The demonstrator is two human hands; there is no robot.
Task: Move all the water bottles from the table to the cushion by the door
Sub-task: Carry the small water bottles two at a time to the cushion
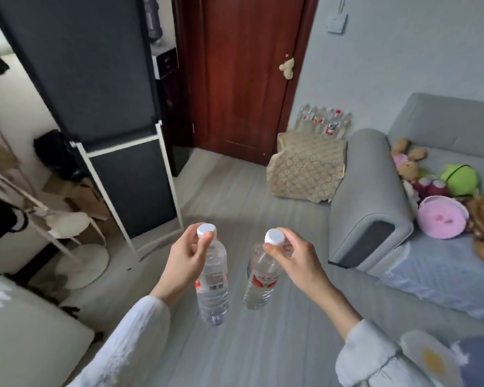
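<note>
Both hands are up in the near middle of the view, each carrying a water bottle by its neck. Left hand point(189, 254) pinches the left bottle point(213, 286) just under its white cap, thumb and fingers curled round the neck, so that the bottle hangs nearly upright above the floor. Right hand point(294, 256) grips the right bottle point(260, 277) the same way beneath its white cap; that one hangs tilted, its base swung toward the left. The two bottles are near each other but apart, and both are clear with red labels.

By size, the rest runs so. A grey floor point(235, 196) spreads from the near edge to the far wall. On the right stands a grey sofa point(375, 196), with plush toys point(442, 191) heaped on its seat. At far centre is a dark red door point(246, 79). On the left, a dark folding screen point(95, 93) in a white frame. Between the door and the sofa arm lies the patterned tan cushion point(308, 169), on the floor against the wall. At the far edge of that cushion a row of bottles point(324, 121) stands against the wall, blurred so their number cannot be told.
</note>
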